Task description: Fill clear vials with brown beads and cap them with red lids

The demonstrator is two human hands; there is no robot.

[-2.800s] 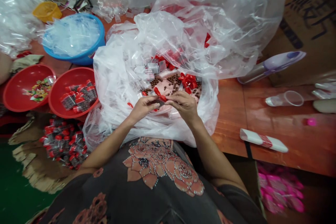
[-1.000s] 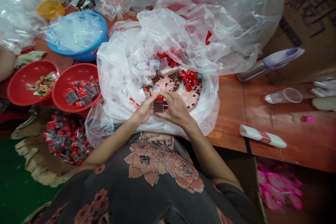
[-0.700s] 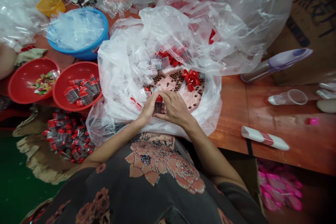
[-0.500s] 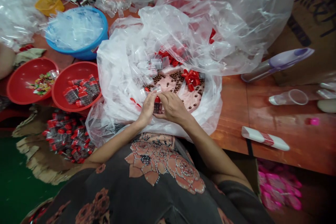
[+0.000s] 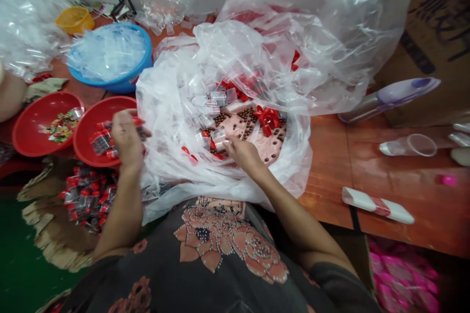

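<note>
My left hand point(image 5: 127, 139), smeared by motion, is over the right-hand red bowl point(image 5: 81, 139). A small red-capped box point(image 5: 138, 121) shows between its fingers and thumb, partly hidden by the hand. In the bowl lie several clear boxes with red caps point(image 5: 100, 143) and dark contents. My right hand point(image 5: 244, 151) is closed at the fingertips on a small clear plastic box point(image 5: 219, 138) at the pile's near edge. Round brown balls point(image 5: 246, 116), a red ribbon-like cluster point(image 5: 267, 120) and more clear boxes point(image 5: 218, 98) lie around it on the white plastic bag point(image 5: 161, 122).
A second red bowl point(image 5: 25, 132) holds colourful small pieces. Behind stands a blue basin point(image 5: 141, 66) of clear plastic pieces, with a yellow bowl point(image 5: 75, 20) beyond. On the right are a purple-and-clear bottle point(image 5: 392, 98), a clear cup point(image 5: 414, 145) and a white wrapped roll point(image 5: 378, 205).
Both hands held a red-capped box together near my body. My left hand has swung left to the red bowl with a red-capped box; my right hand has taken hold of a clear box.
</note>
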